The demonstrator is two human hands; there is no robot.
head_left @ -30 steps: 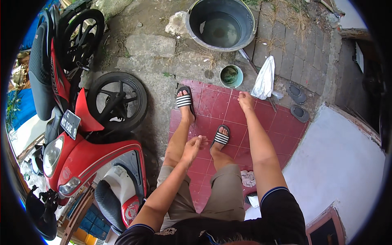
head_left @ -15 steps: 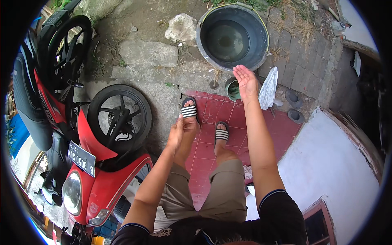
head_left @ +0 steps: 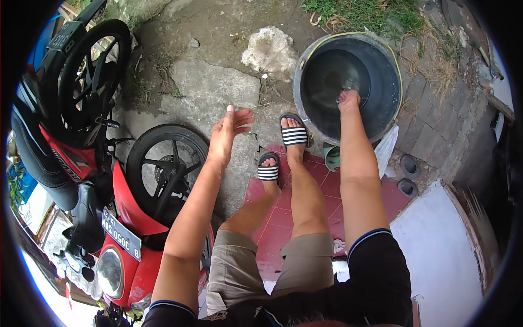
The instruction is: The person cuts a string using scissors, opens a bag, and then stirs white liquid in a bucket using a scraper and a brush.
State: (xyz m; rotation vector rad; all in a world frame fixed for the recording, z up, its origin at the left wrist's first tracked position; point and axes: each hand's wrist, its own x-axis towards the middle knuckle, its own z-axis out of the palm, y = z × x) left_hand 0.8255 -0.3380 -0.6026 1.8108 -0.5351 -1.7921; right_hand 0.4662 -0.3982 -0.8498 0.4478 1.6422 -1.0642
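While left hand (head_left: 227, 132) hangs empty, right hand (head_left: 348, 99) dips — seemingly — inside bucket (head_left: 392, 60).

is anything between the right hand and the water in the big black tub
Nothing visible blocks it. The right hand is already over the rim of the black tub with its fingertips down at the water. The left hand hangs open over the concrete, apart from the tub, holding nothing.

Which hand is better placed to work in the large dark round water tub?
Right. The right hand reaches inside the large dark round water tub, fingertips at the water. The left hand hangs open and empty over the concrete, beside the red motorbike's black rear wheel.
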